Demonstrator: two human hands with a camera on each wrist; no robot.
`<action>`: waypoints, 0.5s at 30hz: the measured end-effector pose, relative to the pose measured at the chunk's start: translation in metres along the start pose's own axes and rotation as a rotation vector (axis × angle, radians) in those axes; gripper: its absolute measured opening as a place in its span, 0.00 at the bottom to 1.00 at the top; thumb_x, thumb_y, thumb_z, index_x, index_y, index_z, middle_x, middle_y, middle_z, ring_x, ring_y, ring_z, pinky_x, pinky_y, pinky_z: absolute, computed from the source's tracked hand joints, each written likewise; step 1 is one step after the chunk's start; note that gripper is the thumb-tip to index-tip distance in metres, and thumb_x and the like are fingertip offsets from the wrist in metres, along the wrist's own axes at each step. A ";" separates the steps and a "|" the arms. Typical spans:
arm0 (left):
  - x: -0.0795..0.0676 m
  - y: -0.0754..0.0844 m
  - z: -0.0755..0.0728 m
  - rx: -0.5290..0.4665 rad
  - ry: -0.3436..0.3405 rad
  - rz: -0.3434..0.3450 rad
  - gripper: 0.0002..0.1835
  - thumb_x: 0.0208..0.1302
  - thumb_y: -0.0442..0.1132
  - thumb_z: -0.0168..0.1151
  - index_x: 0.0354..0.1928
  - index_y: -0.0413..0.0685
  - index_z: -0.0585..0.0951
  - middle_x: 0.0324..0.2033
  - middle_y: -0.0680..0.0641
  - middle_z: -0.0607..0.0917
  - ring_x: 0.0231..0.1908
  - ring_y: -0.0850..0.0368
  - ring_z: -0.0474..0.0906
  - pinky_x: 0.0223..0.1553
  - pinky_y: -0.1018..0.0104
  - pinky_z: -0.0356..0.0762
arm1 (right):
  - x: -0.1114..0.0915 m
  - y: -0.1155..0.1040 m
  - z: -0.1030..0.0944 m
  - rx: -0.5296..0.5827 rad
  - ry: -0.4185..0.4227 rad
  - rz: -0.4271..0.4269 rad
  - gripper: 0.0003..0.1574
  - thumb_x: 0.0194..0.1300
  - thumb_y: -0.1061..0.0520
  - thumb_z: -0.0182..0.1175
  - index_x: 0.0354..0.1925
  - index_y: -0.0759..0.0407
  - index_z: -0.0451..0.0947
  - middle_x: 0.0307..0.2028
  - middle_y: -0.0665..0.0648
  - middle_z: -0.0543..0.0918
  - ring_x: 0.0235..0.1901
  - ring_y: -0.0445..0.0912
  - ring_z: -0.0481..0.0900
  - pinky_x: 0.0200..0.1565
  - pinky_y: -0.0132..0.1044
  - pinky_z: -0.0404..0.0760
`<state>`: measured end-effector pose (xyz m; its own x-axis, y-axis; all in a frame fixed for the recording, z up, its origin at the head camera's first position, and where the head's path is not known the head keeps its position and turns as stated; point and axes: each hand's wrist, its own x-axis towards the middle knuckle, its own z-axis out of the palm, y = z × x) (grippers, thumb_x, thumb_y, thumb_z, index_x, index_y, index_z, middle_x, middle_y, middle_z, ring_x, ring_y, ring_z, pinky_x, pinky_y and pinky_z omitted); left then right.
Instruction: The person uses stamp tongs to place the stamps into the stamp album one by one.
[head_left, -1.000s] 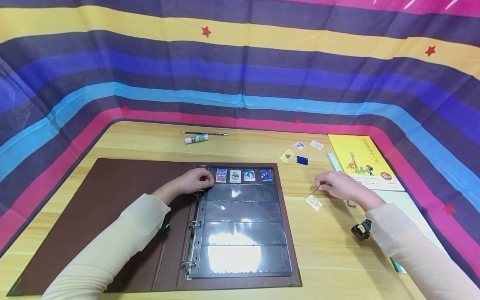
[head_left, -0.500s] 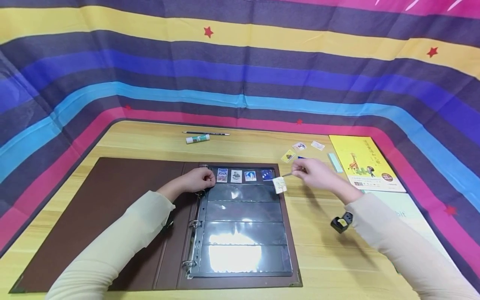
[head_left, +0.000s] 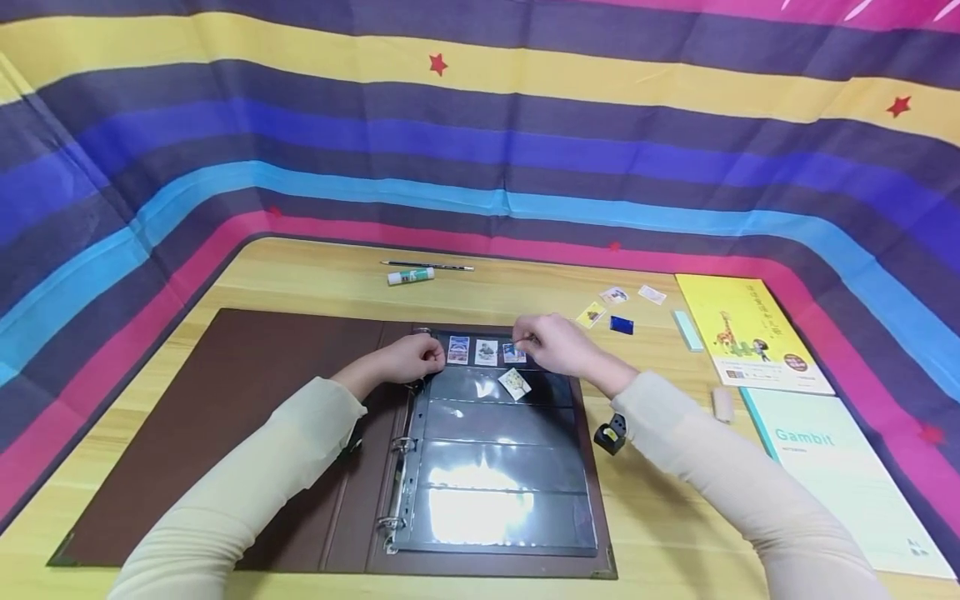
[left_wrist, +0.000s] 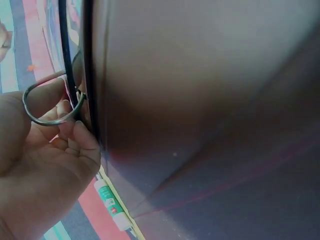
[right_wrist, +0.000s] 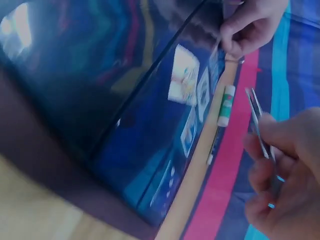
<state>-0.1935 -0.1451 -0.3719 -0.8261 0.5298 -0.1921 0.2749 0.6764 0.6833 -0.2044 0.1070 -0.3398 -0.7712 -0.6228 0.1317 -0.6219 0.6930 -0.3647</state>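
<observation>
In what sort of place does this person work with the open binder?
Probably a curtained-off tabletop arranged for stamp collecting: a wood-grain table, an open ring binder holding small stamps, and a striped cloth hanging behind.

Cream long sleeves, black camera mounts at the wrists.
The person wears a plain, pale cream top; its left sleeve (head_left: 240, 471) and right sleeve (head_left: 738, 467) are soft and matte, with long folds along the forearms and closer wrinkles low down near the elbows. Both cuffs look loose and slightly wide, ending just short of the bare left hand (head_left: 405, 360) and bare right hand (head_left: 564, 344). Beneath the right cuff sits a small, boxy black mount (head_left: 611, 434) with a yellow patch; under the left, only a dark sliver shows.
</observation>
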 end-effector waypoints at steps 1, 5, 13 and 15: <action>0.000 0.001 0.000 0.002 0.000 -0.004 0.05 0.56 0.32 0.48 0.24 0.42 0.71 0.19 0.50 0.69 0.20 0.59 0.65 0.27 0.68 0.63 | -0.001 0.002 0.000 -0.019 -0.017 -0.008 0.01 0.52 0.58 0.55 0.28 0.54 0.74 0.26 0.47 0.76 0.28 0.41 0.73 0.33 0.37 0.70; -0.001 0.001 -0.002 0.005 -0.001 -0.037 0.05 0.57 0.32 0.48 0.25 0.43 0.71 0.19 0.50 0.69 0.21 0.58 0.65 0.27 0.67 0.63 | -0.005 0.011 0.003 -0.053 -0.076 -0.014 0.02 0.51 0.59 0.56 0.28 0.53 0.74 0.28 0.47 0.77 0.31 0.42 0.73 0.35 0.37 0.69; 0.001 0.001 0.000 -0.015 -0.007 -0.026 0.05 0.56 0.31 0.47 0.25 0.43 0.71 0.20 0.49 0.70 0.20 0.58 0.65 0.26 0.68 0.63 | -0.008 0.021 0.009 -0.077 -0.086 -0.001 0.03 0.51 0.61 0.56 0.27 0.53 0.74 0.26 0.47 0.76 0.29 0.42 0.73 0.32 0.38 0.70; 0.001 0.001 0.000 -0.015 -0.009 -0.023 0.05 0.56 0.30 0.46 0.25 0.43 0.71 0.20 0.49 0.70 0.20 0.58 0.65 0.26 0.68 0.63 | -0.008 0.022 0.009 -0.096 -0.071 -0.001 0.03 0.51 0.61 0.55 0.27 0.53 0.74 0.26 0.47 0.76 0.28 0.42 0.72 0.32 0.37 0.70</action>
<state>-0.1942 -0.1436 -0.3716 -0.8275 0.5191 -0.2140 0.2487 0.6806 0.6892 -0.2105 0.1239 -0.3570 -0.7609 -0.6456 0.0649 -0.6356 0.7217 -0.2742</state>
